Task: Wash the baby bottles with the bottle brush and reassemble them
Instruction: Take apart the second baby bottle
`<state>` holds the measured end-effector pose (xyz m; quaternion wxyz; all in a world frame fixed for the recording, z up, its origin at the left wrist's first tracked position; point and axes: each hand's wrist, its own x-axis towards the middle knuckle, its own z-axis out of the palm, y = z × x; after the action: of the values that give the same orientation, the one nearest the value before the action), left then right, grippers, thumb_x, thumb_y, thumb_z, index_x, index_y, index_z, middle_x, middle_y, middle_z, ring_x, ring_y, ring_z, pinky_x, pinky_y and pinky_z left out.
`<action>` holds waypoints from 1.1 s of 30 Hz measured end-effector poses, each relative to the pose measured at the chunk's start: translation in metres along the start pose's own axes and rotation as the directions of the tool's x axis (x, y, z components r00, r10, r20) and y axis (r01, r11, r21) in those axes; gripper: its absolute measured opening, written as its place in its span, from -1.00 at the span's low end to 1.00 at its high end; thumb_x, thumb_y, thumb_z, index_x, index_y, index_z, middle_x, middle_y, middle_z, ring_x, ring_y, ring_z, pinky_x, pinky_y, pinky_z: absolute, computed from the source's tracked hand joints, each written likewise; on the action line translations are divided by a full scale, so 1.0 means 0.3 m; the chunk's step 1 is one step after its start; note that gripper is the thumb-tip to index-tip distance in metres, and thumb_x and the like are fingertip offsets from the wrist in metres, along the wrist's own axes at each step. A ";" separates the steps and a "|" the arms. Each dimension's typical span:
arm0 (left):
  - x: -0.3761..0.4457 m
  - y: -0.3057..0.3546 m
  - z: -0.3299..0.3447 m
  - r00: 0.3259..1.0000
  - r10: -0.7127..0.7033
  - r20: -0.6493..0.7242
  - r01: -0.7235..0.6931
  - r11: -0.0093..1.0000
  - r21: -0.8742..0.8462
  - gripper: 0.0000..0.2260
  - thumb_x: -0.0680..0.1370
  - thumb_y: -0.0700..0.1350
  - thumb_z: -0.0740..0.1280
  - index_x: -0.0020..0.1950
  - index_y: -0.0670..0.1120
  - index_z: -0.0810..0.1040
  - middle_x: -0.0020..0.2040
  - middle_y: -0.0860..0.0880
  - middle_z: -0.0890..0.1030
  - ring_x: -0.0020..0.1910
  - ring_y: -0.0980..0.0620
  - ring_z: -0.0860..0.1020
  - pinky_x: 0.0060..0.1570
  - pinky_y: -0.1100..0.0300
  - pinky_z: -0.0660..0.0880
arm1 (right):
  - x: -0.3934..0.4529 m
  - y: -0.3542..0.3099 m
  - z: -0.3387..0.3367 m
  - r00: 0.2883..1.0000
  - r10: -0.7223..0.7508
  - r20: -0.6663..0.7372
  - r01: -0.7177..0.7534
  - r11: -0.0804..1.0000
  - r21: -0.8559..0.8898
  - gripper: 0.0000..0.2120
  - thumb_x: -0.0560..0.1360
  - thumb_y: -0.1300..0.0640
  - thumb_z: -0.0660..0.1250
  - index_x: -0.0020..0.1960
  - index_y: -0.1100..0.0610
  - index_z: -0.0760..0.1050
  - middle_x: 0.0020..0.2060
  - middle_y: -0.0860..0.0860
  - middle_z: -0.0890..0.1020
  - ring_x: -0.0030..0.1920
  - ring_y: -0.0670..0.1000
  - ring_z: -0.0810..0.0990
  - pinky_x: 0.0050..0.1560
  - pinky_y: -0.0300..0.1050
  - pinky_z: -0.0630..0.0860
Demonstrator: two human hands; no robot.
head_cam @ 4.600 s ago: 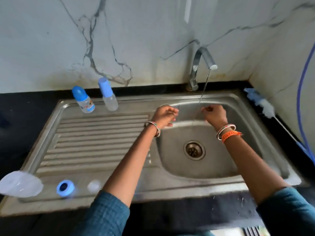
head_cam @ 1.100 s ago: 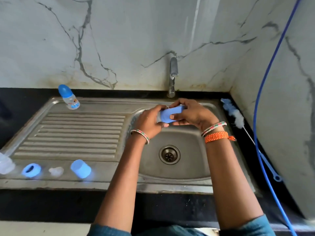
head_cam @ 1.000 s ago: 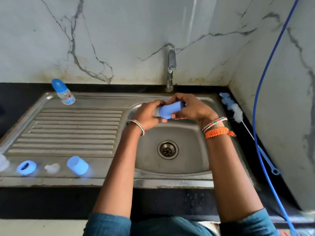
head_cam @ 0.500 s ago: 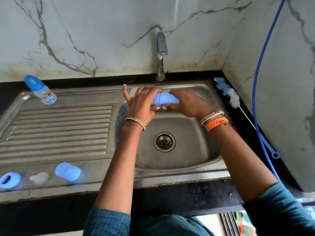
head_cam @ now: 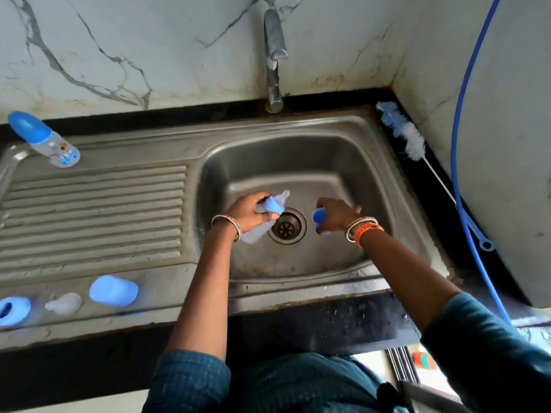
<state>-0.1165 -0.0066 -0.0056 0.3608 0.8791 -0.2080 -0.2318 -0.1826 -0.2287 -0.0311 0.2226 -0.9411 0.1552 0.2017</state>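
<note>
Over the sink basin (head_cam: 363, 162), my left hand (head_cam: 249, 211) grips a clear baby bottle (head_cam: 258, 229) with a blue ring and clear teat, tilted over the drain (head_cam: 286, 225). My right hand (head_cam: 335, 214) grips the bottle's blue cap (head_cam: 319, 216), held apart to the right. A second capped bottle (head_cam: 44, 140) stands at the back left of the drainboard. A blue cap (head_cam: 113, 291), a clear teat (head_cam: 63, 303) and a blue ring (head_cam: 13, 310) lie on the front left rim. The bottle brush (head_cam: 407, 135) lies on the counter right of the sink.
The tap (head_cam: 274, 55) stands behind the basin with no water running. A blue hose (head_cam: 459, 162) hangs along the right wall near the brush handle. The ribbed drainboard (head_cam: 92, 216) stretches left of the basin. Black counter edges the sink.
The blue cap has come off the bottle: my right hand now holds it apart while my left hand keeps the bottle. Both hands dropped lower into the basin, over the drain.
</note>
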 end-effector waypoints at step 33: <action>-0.094 0.239 -0.163 0.737 0.253 -0.626 -0.432 0.890 -0.149 -0.63 0.46 0.23 0.20 0.07 0.00 0.51 -0.07 0.01 0.59 -0.17 0.02 0.60 -0.34 0.16 0.57 | -0.189 -0.496 -0.337 0.837 0.268 -0.477 0.272 0.552 0.788 -0.61 0.35 -0.19 0.33 -0.16 0.16 0.54 -0.11 0.12 0.65 -0.06 0.15 0.60 -0.04 -0.03 0.52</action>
<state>-0.1261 -0.0122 0.0851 0.5662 0.7912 -0.2096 0.0974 -0.1439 -0.1392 0.1302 0.5869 -0.7366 0.2873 -0.1745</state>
